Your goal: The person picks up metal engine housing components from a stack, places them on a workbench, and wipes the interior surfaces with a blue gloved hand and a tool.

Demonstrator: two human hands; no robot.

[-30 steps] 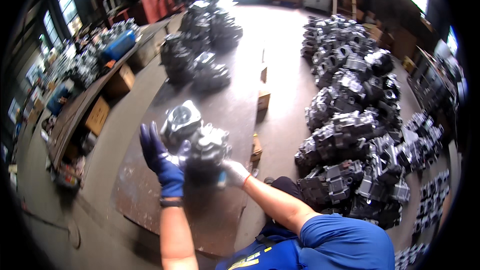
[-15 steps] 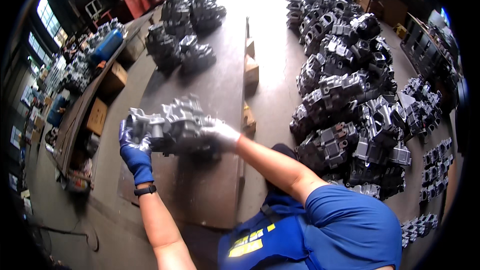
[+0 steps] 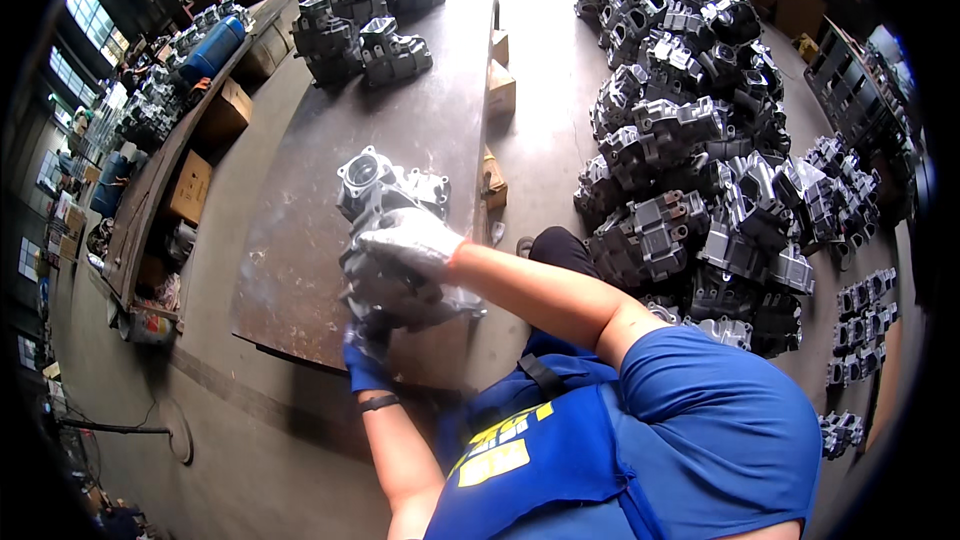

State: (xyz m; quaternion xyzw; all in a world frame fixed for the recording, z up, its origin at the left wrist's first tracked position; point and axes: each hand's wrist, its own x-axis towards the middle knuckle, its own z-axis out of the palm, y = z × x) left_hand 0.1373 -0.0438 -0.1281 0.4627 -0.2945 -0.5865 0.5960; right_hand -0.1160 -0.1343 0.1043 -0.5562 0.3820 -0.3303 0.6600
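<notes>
A grey cast metal housing with a round flanged opening at its far end is over the near part of the brown metal table. My right hand, in a pale glove, grips its upper side, fingers curled over it. At the near end, my left hand holds the housing from below in a blue glove; its fingertips are partly hidden by the metal. Whether the housing touches the table I cannot tell.
Several similar housings stand at the table's far end. A large pile of castings lies on the floor to the right. Cardboard boxes sit beside the table's right edge. A bench with a blue cylinder runs along the left.
The housing has turned from lying crosswise to pointing lengthwise away from me. My left hand has swung from its left end round to its near end; my right hand has shifted on top.
</notes>
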